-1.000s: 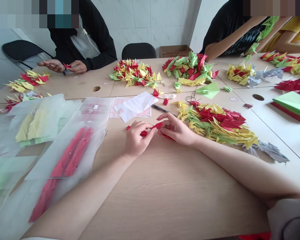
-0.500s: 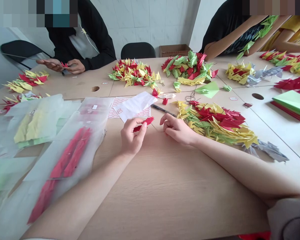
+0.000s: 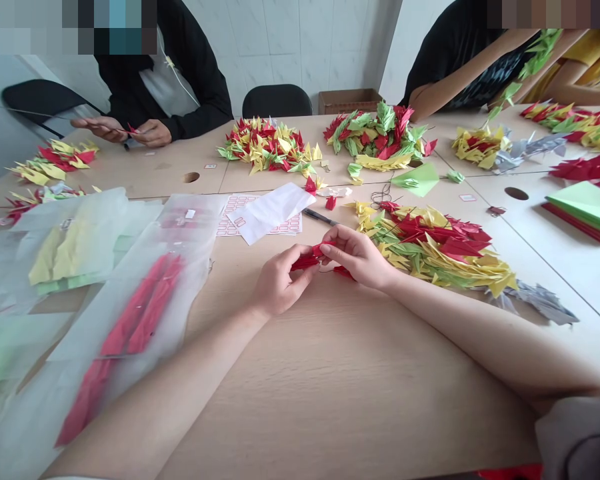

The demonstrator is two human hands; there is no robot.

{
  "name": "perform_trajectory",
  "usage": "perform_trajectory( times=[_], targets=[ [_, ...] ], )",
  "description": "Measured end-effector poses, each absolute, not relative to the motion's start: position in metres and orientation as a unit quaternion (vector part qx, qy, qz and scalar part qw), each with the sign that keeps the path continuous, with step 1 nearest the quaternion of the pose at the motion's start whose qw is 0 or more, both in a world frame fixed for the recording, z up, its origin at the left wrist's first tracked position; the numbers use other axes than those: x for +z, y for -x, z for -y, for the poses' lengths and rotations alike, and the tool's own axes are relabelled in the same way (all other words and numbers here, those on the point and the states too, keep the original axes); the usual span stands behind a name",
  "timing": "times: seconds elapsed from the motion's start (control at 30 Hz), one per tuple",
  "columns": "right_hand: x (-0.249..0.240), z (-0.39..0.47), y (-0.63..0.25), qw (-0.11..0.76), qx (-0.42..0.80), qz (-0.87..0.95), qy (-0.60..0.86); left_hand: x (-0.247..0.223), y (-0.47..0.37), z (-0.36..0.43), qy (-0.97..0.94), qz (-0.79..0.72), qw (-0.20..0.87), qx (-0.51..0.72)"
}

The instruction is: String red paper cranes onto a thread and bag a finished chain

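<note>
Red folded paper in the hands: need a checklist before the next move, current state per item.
1. Left hand gripping the red folded paper: ok, held between thumb and fingers.
2. Right hand also on red paper: ok, its fingertips pinch red paper beside the left hand's.
3. One piece only between the hands: cannot tell, fingers cover much of it.
4. Folds neat and fully in place: cannot tell, too small and partly hidden.
5. Black pen well away from the right hand: not ok, one end sits close to its fingers.
6. White sheet apart from the left hand: ok, a gap shows.
</note>
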State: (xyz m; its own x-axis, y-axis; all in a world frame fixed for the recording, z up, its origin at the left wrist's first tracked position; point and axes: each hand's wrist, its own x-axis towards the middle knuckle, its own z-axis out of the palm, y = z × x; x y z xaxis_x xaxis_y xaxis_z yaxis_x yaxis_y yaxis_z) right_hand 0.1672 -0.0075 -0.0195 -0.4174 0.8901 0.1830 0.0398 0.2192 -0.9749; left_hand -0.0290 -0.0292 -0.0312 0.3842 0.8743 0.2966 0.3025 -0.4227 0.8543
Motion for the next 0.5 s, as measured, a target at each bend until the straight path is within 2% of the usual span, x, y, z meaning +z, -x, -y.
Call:
perform_trajectory(
  times=[0.1,0.23,0.5],
  targets=[
    [-0.0202,0.0060,-0.1673,0.415,0.567,0.631,0.329,-0.0296,0.0302,0.0281,-0.750,-0.410,0.369,0.366],
    [-0.0193,0.0036,-0.1679,0.431,0.560,0.620,0.341,-0.0281,0.0329,0.0278,-0.741,-0.443,0.365,0.349],
    [-0.0141,0.0018,-0.1676,0.449,0.550,0.610,0.352,-0.0321,0.0367,0.0228,-0.640,-0.398,0.545,0.367]
  ],
)
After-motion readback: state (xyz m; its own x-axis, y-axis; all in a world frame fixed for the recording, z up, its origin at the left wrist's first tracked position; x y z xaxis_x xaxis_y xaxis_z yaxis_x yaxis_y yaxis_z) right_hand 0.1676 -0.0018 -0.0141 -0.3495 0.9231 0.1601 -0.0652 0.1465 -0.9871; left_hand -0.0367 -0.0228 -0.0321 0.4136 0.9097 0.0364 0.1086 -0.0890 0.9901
